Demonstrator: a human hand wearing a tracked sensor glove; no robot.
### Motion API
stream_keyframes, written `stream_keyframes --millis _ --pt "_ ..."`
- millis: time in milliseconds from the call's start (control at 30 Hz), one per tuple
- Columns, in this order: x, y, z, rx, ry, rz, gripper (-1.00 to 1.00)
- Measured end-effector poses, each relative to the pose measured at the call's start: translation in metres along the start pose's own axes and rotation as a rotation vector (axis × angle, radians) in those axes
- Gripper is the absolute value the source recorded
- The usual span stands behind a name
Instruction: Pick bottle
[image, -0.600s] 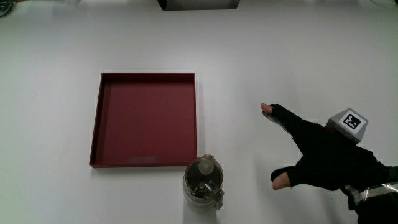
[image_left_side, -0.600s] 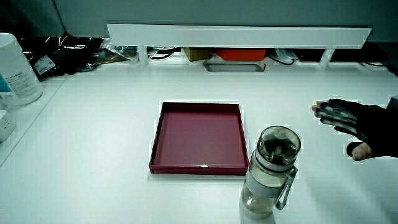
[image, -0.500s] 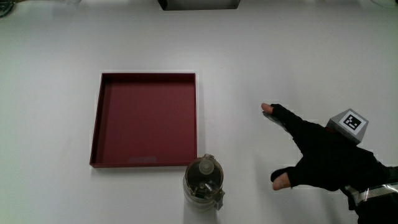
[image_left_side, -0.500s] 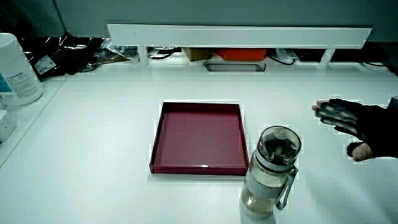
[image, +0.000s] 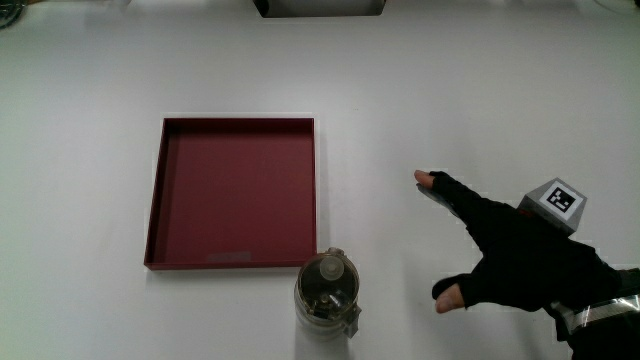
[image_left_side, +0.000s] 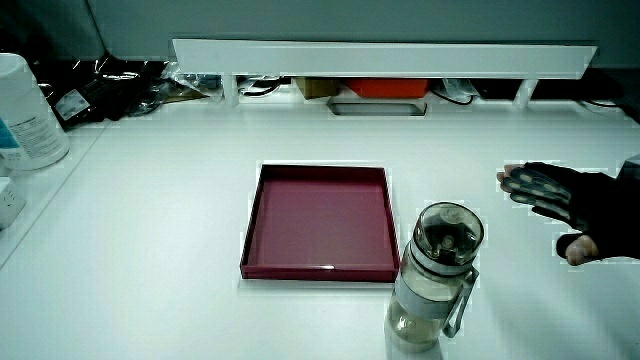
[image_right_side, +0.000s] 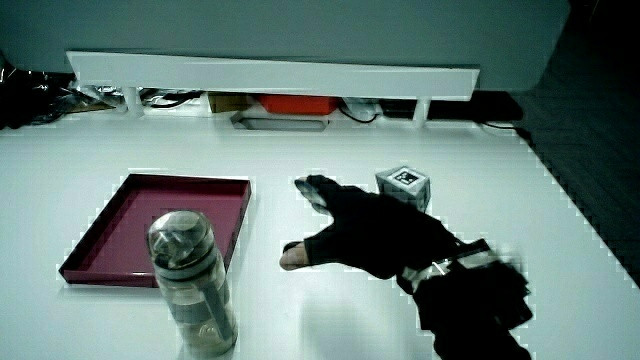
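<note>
A clear bottle (image: 326, 294) with a grey lid and a side strap stands upright on the white table, just nearer to the person than the dark red tray (image: 160, 190). Both side views show the bottle (image_left_side: 436, 275) (image_right_side: 190, 282) touching nothing. The gloved hand (image: 510, 255) hovers low over the table beside the bottle, a hand's width away from it. Its fingers are spread, thumb and forefinger pointing toward the bottle, and it holds nothing. The patterned cube (image: 551, 201) sits on its back. In both side views the hand (image_left_side: 575, 213) (image_right_side: 375, 233) is apart from the bottle.
The shallow red tray (image_left_side: 254, 225) (image_right_side: 85, 248) holds nothing. A low white partition (image_left_side: 380, 55) runs along the table's edge farthest from the person, with cables and a red box under it. A large white container (image_left_side: 25, 115) stands at the table's edge.
The hand has crept slightly toward the bottle, fingers still spread. Bottle and tray have not moved.
</note>
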Motion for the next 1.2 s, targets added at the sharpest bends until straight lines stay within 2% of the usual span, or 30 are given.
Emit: stream_keyframes --millis 133,267,333,400,433,467,533,667,833,1000,1067,1100,1200 --pt "0.001 0.006 -0.011 -0.033 0.017 -0.019 0.0" --pt "0.005 0.013 -0.023 -0.075 0.007 -0.038 0.0" --pt "0.009 0.017 -0.028 -0.09 0.001 -0.028 0.0" --pt "0.007 0.02 -0.035 -0.107 0.02 -0.055 0.0" --pt "0.009 0.023 -0.038 -0.116 0.029 -0.042 0.0" --pt "0.01 0.024 -0.041 -0.126 0.019 -0.057 0.0" --pt "0.009 0.028 -0.048 -0.147 0.036 -0.066 0.0" --pt "0.014 0.037 -0.059 -0.17 0.037 -0.052 0.0" --pt "0.02 0.046 -0.071 -0.197 0.083 -0.051 0.0" --pt "0.027 0.055 -0.082 -0.228 0.077 -0.045 0.0" --pt "0.026 0.057 -0.086 -0.234 0.098 -0.049 0.0" --pt "0.029 0.058 -0.087 -0.234 0.085 -0.056 0.0" --pt "0.031 0.063 -0.092 -0.239 0.104 -0.037 0.0"
